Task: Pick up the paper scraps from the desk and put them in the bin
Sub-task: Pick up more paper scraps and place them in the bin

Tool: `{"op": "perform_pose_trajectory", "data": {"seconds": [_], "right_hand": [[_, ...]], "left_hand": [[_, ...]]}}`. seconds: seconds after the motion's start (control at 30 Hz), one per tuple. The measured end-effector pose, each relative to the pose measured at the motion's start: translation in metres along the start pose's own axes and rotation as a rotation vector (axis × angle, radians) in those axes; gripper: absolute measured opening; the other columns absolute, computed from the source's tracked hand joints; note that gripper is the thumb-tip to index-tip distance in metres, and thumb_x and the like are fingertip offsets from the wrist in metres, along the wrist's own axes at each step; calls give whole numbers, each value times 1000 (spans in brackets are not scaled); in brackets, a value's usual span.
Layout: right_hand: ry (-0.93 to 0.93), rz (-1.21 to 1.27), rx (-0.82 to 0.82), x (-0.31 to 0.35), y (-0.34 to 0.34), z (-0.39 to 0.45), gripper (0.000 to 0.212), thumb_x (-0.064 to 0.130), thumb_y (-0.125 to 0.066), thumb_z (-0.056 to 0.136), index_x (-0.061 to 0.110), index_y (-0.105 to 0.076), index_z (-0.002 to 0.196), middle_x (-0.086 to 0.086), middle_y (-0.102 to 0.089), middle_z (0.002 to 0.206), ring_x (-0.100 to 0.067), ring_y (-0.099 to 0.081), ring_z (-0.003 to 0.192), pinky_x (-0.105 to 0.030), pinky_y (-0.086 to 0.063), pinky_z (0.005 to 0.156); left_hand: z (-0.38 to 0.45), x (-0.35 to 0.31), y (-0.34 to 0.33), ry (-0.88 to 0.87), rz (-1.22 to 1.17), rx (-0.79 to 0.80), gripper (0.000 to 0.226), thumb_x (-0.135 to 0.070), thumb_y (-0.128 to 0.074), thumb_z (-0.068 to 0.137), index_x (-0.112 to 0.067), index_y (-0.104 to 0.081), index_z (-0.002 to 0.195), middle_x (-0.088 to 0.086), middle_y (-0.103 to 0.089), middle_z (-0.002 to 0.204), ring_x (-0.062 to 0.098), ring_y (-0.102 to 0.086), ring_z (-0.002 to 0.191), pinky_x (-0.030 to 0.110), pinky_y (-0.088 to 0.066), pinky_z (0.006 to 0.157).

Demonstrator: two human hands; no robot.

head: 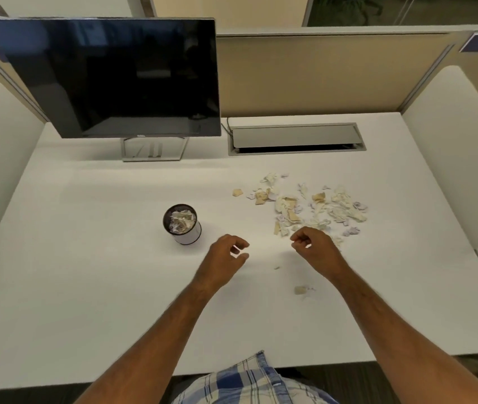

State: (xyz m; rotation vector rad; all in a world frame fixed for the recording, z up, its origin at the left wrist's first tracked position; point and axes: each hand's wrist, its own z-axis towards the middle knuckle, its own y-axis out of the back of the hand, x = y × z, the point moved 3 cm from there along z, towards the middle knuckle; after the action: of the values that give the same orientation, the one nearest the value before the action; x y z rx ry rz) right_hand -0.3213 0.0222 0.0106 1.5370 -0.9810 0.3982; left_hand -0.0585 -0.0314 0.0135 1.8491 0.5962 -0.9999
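The small round bin [182, 228] stands on the white counter [86, 287], and everything else is easiest placed from it. It already holds a heap of crumpled paper that reaches close to its rim, so part of the job looks done. Most of it is left, though: the main pile of paper scraps [310, 204] lies well to the right of the bin and a little farther back, spread loosely over the counter. Two strays sit apart from that pile, nearer the person: a tiny fleck [276, 267] and a larger bit [300, 290], both to the right of the bin and closer to the counter's front edge. The left hand [226, 260] hovers just right of the bin and nearer the person, fingers loosely curled with a gap between thumb and fingertips, holding nothing visible. The right hand [315, 247] is at the near edge of the pile, fingers curled inward; whether it pinches a scrap cannot be told. Behind the bin stands a dark monitor [115, 77].
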Motion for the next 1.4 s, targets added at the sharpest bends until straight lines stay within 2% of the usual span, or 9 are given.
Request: {"op": "perform_pose_trajectory", "data": {"seconds": [0.13, 0.23, 0.3, 0.43, 0.63, 0.83, 0.97, 1.17, 1.4], "right_hand": [[-118, -9, -37, -37, 25, -16, 14, 14, -70, 86, 28, -69, 86, 14, -70, 87, 7, -61, 79, -4, -44, 64], [-138, -33, -75, -56, 37, -24, 14, 14, -71, 87, 27, -67, 90, 11, -67, 94, 3, -61, 80, -7, -43, 64], [-108, -60, -107, -66, 43, -29, 14, 12, -73, 87, 22, -67, 96, 4, -64, 99, -7, -62, 83, -11, -44, 71], [-86, -158, -112, -82, 47, -34, 33, 5, -77, 82, 13, -69, 114, -9, -61, 111, -29, -61, 100, -42, -48, 95], [-50, -272, 74, -84, 39, -34, 53, 25, -76, 88, 24, -57, 138, -4, -52, 137, -29, -47, 128, -40, -37, 110], [-12, -451, 190, -78, 33, -36, 63, 26, -79, 84, 32, -53, 142, -3, -47, 140, -28, -44, 126, -40, -46, 101], [46, -498, 194, -82, 30, -43, 54, 14, -71, 89, 30, -56, 139, -4, -46, 136, -26, -46, 121, -36, -51, 90], [91, -530, 181, -82, 28, -47, 40, 17, -69, 92, 26, -60, 130, -4, -48, 127, -26, -48, 113, -42, -52, 88], [73, -538, 202, -79, 27, -43, 18, 21, -63, 96, 22, -66, 114, -8, -53, 117, -28, -56, 105, -41, -51, 87]], "left_hand": [[-3, 1, -39, 19, 122, 125, 34, -28, -78, 87, -22, -66, 118, -6, -59, 115, 9, -61, 92, 14, -46, 77], [-2, 4, -65, 84, 220, 194, 55, -40, -79, 84, -21, -58, 131, -2, -54, 127, 13, -59, 107, 25, -49, 92], [-2, 4, -81, 119, 293, 218, 65, -48, -79, 82, -21, -53, 136, -1, -51, 133, 18, -54, 121, 34, -47, 103], [-4, 1, -107, 106, 346, 239, 74, -52, -79, 79, -21, -48, 139, 0, -47, 135, 22, -47, 128, 33, -43, 105], [-11, -14, -139, 57, 345, 257, 83, -62, -79, 73, -19, -49, 138, 0, -45, 133, 19, -45, 125, 32, -44, 102], [-15, -28, -163, -1, 355, 265, 77, -48, -87, 72, -21, -52, 135, 1, -45, 130, 21, -44, 123, 33, -46, 101], [-18, -35, -174, -101, 418, 295, 60, -35, -82, 81, -26, -55, 134, 1, -45, 127, 23, -45, 118, 33, -48, 97], [-19, -38, -178, -208, 419, 241, 32, -14, -74, 89, -18, -69, 120, 3, -54, 117, 20, -53, 108, 27, -50, 88], [-14, -39, -179, -285, 557, 275, 19, -13, -60, 99, -10, -72, 114, 9, -63, 116, 25, -58, 106, 35, -48, 90]]}}
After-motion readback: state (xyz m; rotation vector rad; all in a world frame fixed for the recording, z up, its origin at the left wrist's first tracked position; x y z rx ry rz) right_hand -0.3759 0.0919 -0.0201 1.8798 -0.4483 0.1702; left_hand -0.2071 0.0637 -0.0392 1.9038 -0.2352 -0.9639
